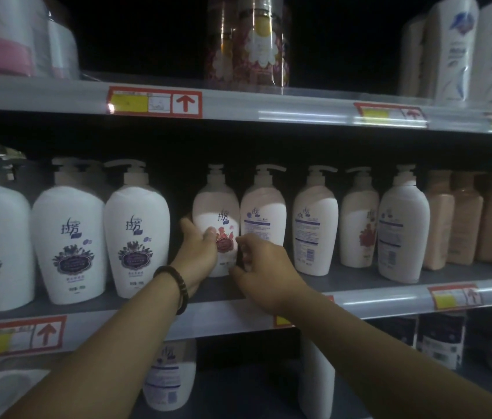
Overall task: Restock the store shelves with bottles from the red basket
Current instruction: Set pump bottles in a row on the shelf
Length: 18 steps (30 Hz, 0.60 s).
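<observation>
Dim grey metal store shelf (359,282) carries a row of white pump bottles (137,225). The left hand (199,252) grips an upright white pump bottle with a red flower label (217,207) on it. The right hand (263,267), fingers curled, sits at that bottle's lower right edge, its hold unclear.

Dim store aisle, grey shelves (356,276) stacked in tiers, deep black shadow behind them — light catching only the front, glossy clear rails (299,114) along the shelf edges, red-framed price labels (154,101) with yellow patches and red up-arrows
</observation>
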Each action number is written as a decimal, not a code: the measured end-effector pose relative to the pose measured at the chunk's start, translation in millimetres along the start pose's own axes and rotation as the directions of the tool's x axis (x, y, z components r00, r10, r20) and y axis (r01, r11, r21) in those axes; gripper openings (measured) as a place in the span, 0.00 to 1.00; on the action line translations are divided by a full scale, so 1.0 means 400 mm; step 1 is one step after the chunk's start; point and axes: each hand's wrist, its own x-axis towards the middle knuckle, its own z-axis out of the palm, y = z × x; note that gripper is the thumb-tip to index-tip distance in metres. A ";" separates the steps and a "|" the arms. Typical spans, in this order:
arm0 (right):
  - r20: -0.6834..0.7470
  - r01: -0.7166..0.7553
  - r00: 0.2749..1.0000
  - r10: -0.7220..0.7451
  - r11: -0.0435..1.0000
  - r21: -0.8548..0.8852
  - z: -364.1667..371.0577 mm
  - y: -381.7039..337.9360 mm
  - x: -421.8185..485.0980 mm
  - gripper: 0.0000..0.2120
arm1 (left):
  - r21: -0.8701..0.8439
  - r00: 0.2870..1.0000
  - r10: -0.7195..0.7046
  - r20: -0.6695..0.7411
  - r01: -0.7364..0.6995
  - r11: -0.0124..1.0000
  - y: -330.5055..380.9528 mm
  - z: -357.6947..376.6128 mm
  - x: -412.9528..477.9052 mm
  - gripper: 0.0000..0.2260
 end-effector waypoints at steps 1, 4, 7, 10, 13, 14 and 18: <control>-0.048 -0.021 0.999 0.020 1.000 -0.014 -0.004 0.003 -0.001 0.22 | 0.021 1.000 0.001 -0.001 -0.001 1.000 0.002 0.000 -0.002 0.15; -0.279 -0.120 0.954 0.112 0.993 -0.010 -0.017 0.020 0.001 0.17 | 0.035 1.000 -0.001 -0.006 0.001 0.999 0.004 -0.002 -0.005 0.16; -0.370 -0.211 0.907 0.201 0.977 0.013 -0.034 0.035 0.007 0.19 | 0.069 1.000 -0.002 -0.012 0.003 0.998 0.000 -0.002 -0.007 0.15; -0.298 -0.280 0.915 0.270 0.960 0.009 -0.045 0.049 0.010 0.19 | 0.153 0.998 -0.040 -0.042 0.046 0.987 0.016 0.002 -0.017 0.16; -0.227 -0.316 0.927 0.299 0.948 -0.042 -0.047 0.058 0.011 0.17 | 0.246 0.985 -0.145 -0.093 0.164 0.955 0.041 0.015 -0.036 0.28; -0.217 -0.321 0.928 0.302 0.946 -0.053 -0.047 0.062 0.012 0.16 | 0.283 0.982 -0.156 -0.111 0.181 0.942 0.048 0.022 -0.049 0.32; -0.194 -0.317 0.933 0.302 0.947 -0.051 -0.047 0.085 0.008 0.16 | 0.452 0.983 0.074 -0.170 0.011 0.892 0.059 0.060 -0.141 0.37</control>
